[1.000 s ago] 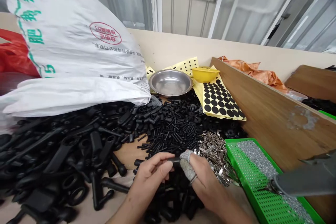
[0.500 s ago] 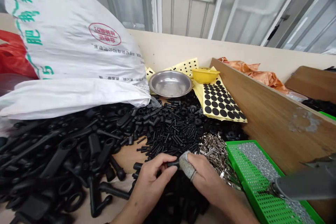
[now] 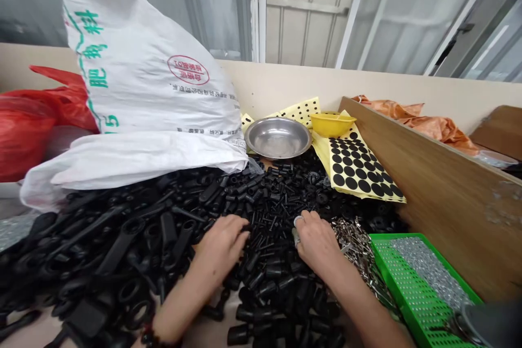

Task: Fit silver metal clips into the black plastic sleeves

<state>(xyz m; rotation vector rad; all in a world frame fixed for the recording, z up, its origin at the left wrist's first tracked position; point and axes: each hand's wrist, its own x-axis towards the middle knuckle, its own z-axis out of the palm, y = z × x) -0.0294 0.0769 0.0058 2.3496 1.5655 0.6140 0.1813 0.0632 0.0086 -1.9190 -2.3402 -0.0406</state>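
My left hand [image 3: 223, 242] reaches over the heap of black plastic parts, its thumb and fingers bent and a little apart at some small black pieces. To its right, my right hand [image 3: 317, 242] dips its fingers to the edge of a pile of small black ribbed pins [image 3: 275, 212]. A grey wrap covers one finger of that hand, and its fingertips are partly hidden. Between my forearms lie several black cylindrical parts [image 3: 267, 288]. Beside my right hand is a pile of small shiny metal pieces [image 3: 356, 242].
A green perforated tray [image 3: 402, 288] with small silvery pieces stands at the right, by a wooden divider [image 3: 432, 179]. Behind are a steel bowl [image 3: 278, 138], a yellow bowl [image 3: 332, 125] and sheets of black round stickers [image 3: 359, 168]. A white sack [image 3: 163, 103] and larger black handles [image 3: 126, 239] occupy the left.
My hands were together on a black cylindrical part; now they are apart, left hand to the left, right hand farther forward, and that part is out of them. The view has shifted left.
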